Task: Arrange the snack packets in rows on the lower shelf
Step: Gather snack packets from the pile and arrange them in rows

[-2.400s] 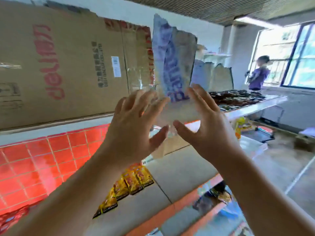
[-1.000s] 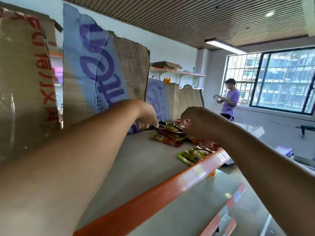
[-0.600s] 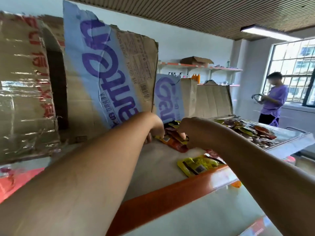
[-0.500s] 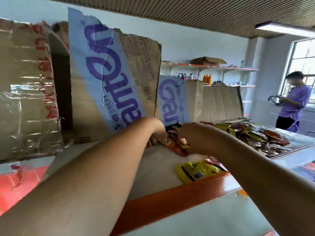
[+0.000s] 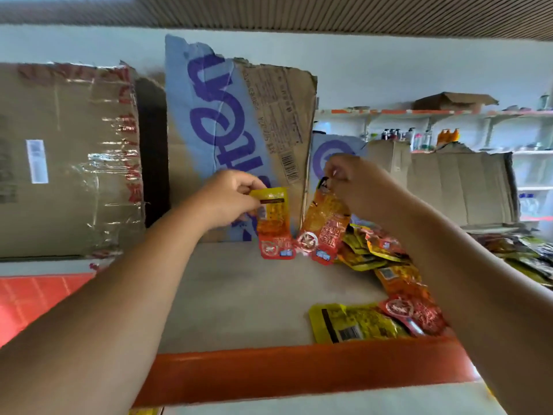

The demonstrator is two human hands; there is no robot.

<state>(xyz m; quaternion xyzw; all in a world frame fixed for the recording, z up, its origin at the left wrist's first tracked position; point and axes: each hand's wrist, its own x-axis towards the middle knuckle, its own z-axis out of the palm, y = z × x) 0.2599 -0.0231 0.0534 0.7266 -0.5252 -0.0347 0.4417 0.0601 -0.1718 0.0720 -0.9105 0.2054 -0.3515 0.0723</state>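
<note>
Since the last look, you have lifted both arms off the heap, each bringing up a packet. Torn blue-printed cardboard (image 5: 239, 130) stands at the back of the grey, orange-edged shelf (image 5: 239, 295). A heap of snack packets (image 5: 386, 259) lies on its right side. Your left grip (image 5: 230, 199) pinches an orange packet (image 5: 273, 223) by its top. Your right grip (image 5: 356, 181) pinches a second orange packet (image 5: 324, 223) likewise. Both hang upright, side by side, before the cardboard.

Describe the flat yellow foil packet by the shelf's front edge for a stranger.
Find the long orange shelf lip. Just behind it, right of centre, lies the yellow foil packet; its neighbour, overlapping its right end, is a red foil packet.
</note>
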